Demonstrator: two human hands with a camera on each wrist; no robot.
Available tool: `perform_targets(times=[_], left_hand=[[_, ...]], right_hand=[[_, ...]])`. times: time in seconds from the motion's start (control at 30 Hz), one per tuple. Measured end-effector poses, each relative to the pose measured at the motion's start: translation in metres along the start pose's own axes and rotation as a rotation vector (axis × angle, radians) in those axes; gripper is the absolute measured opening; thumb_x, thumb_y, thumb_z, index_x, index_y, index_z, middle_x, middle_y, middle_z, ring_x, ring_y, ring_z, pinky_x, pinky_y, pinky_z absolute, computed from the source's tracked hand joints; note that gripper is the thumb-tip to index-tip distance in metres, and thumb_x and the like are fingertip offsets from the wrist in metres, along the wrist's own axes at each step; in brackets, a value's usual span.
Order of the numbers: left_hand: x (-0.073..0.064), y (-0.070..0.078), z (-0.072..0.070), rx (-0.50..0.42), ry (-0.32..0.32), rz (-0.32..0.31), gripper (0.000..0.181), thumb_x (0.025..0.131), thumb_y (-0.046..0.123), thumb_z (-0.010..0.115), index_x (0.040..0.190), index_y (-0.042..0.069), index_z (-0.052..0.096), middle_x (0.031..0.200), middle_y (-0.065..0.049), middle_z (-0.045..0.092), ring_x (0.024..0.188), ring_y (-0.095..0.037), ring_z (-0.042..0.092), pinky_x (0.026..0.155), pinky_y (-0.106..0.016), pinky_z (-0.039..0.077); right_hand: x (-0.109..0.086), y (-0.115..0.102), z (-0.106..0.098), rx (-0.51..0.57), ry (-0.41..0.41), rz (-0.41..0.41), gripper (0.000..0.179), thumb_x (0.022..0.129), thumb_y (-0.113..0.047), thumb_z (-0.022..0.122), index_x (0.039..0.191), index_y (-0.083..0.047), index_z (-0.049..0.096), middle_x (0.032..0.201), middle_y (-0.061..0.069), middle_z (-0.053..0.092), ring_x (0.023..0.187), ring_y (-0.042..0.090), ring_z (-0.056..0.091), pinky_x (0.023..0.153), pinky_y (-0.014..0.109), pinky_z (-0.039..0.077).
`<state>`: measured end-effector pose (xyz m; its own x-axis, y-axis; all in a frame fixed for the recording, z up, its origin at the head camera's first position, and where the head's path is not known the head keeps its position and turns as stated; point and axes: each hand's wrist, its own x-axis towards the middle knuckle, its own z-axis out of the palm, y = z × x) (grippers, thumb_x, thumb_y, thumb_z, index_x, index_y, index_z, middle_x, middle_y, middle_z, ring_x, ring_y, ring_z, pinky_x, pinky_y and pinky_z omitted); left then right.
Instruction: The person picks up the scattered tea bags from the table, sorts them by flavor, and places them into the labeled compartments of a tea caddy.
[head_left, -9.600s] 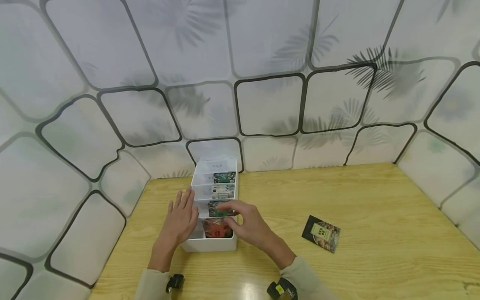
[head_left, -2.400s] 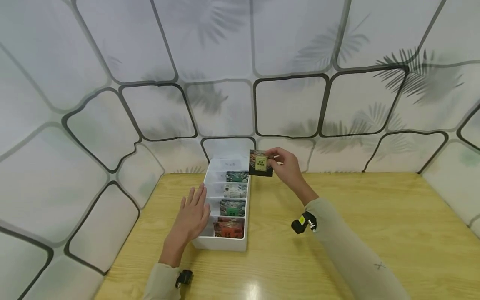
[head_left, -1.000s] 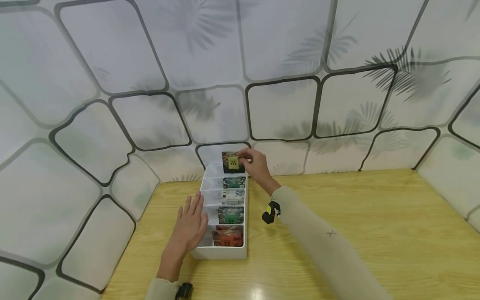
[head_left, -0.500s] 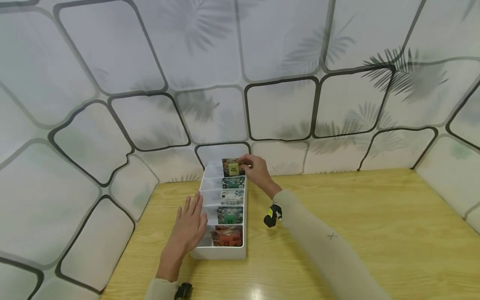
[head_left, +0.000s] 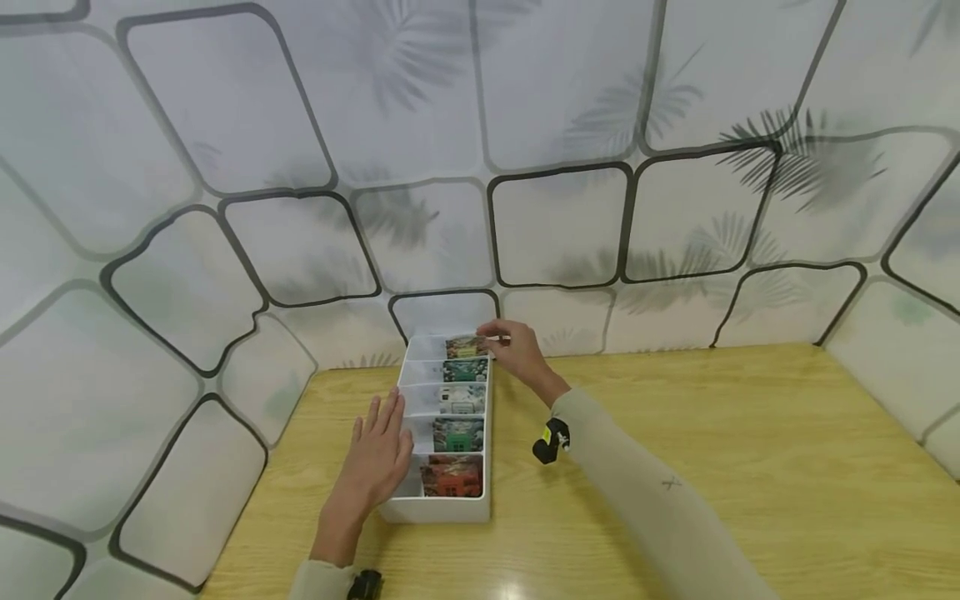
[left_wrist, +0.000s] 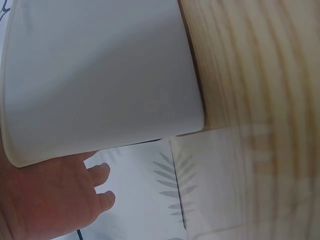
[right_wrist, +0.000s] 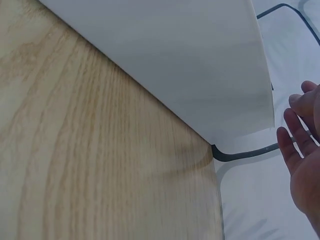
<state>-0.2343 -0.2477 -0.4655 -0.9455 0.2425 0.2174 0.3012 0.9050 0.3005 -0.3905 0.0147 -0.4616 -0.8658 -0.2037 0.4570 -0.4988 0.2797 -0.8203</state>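
Note:
A long white box (head_left: pixel 437 510) with cross dividers holds upright packets on the table. Its farthest slot contains the dark packet (head_left: pixel 467 347) with a yellow label, sunk low between the dividers. My right hand (head_left: pixel 517 350) is at that packet's upper right corner, bent thumb and index finger close over the rim. In the right wrist view, the right hand (right_wrist: pixel 305 150) shows loosely bent fingers beyond the box wall, no packet between them. My left hand (head_left: pixel 375 458) lies against the box's left side with straight fingers; in the left wrist view its palm (left_wrist: pixel 50 195) is partly behind the box.
Nearer slots hold a dark green packet (head_left: pixel 465 370), a white packet (head_left: pixel 462 399), a green-labelled packet (head_left: pixel 458 435) and red packets (head_left: pixel 452 478). The wooden table (head_left: pixel 675 467) extends to the right. A patterned wall covering (head_left: pixel 555 225) stands close behind the box.
The yellow-labelled packet went from the table at right into my right hand, over to the box, then down into the farthest slot. My left hand has stayed at the box's side.

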Motion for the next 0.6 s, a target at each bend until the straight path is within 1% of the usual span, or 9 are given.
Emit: perform_targets(times=[0.13,0.27,0.43,0.6], left_hand=[[-0.001,-0.006,-0.001,0.017,0.018,0.008,0.055,0.108,0.019,0.041,0.156,-0.007,0.034,0.166,-0.021,0.027,0.152,-0.046,0.018,0.117,-0.07,0.018],[0.006,-0.009,-0.001,0.024,0.008,0.024,0.056,0.109,0.021,0.039,0.158,-0.006,0.031,0.167,-0.02,0.024,0.153,-0.045,0.017,0.118,-0.069,0.017],[0.015,-0.01,0.001,-0.043,-0.023,0.035,0.058,0.111,0.024,0.038,0.159,-0.007,0.027,0.168,-0.021,0.021,0.154,-0.046,0.014,0.118,-0.07,0.014],[0.017,-0.014,0.001,-0.135,-0.054,0.029,0.059,0.112,0.027,0.034,0.16,-0.007,0.024,0.168,-0.021,0.017,0.154,-0.047,0.011,0.116,-0.074,0.012]], right_hand=[[-0.006,0.002,0.0,0.016,-0.026,0.008,0.02,0.099,-0.001,0.065,0.117,0.002,0.072,0.118,0.015,0.07,0.113,0.03,0.065,0.095,0.044,0.055],[-0.012,0.005,-0.011,-0.013,-0.018,-0.013,0.02,0.1,-0.002,0.064,0.118,0.003,0.071,0.119,0.017,0.07,0.113,0.03,0.065,0.096,0.045,0.055],[-0.021,0.006,-0.026,-0.075,-0.005,-0.019,0.022,0.1,-0.005,0.064,0.121,0.0,0.07,0.121,0.017,0.07,0.115,0.029,0.064,0.098,0.049,0.053],[-0.032,0.005,-0.035,-0.117,-0.004,-0.018,0.026,0.102,-0.011,0.064,0.125,-0.002,0.068,0.126,0.017,0.069,0.119,0.028,0.062,0.101,0.05,0.05]])
